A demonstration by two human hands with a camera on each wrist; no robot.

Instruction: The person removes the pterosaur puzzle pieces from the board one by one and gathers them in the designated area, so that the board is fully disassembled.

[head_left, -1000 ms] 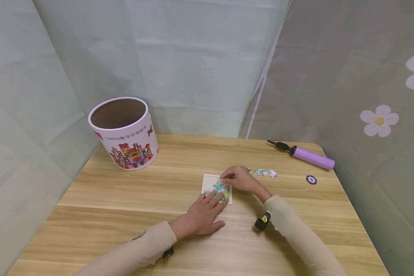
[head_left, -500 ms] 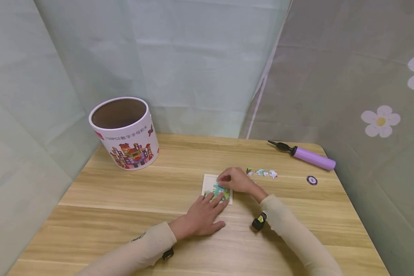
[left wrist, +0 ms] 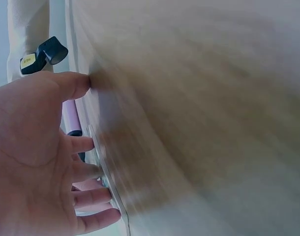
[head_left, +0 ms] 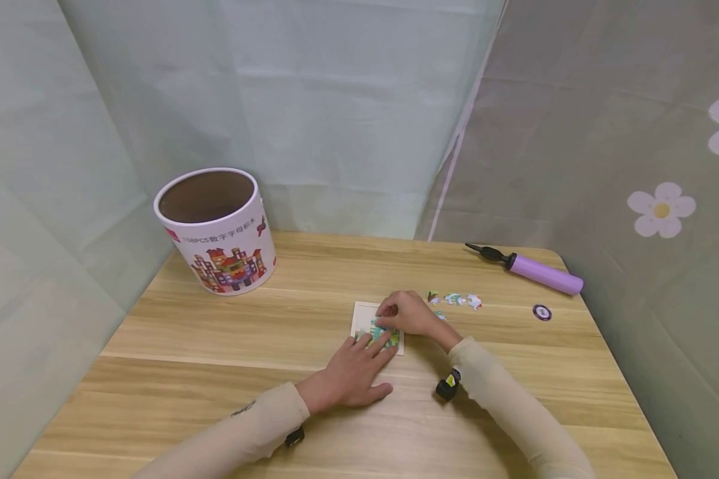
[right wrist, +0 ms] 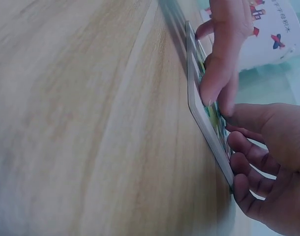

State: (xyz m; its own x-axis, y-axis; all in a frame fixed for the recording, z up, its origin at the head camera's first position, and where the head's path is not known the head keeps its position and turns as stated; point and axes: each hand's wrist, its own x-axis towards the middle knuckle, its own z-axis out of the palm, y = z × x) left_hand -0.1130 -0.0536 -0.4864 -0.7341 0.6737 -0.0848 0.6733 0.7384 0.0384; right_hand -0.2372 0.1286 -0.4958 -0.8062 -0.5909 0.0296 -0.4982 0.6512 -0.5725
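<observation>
While the left hand point(head_left: 357, 374) rests outstretched fingers on the near part of the puzzle board point(head_left: 365, 311), the right hand point(head_left: 415, 314) curls over its right side, whether pinching anything I cannot tell, beside loose pieces point(head_left: 454, 299).

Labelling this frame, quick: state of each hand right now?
Left hand: open, touching the jigsaw board.
Right hand: curled at the same board; can't tell whether it holds anything.
</observation>
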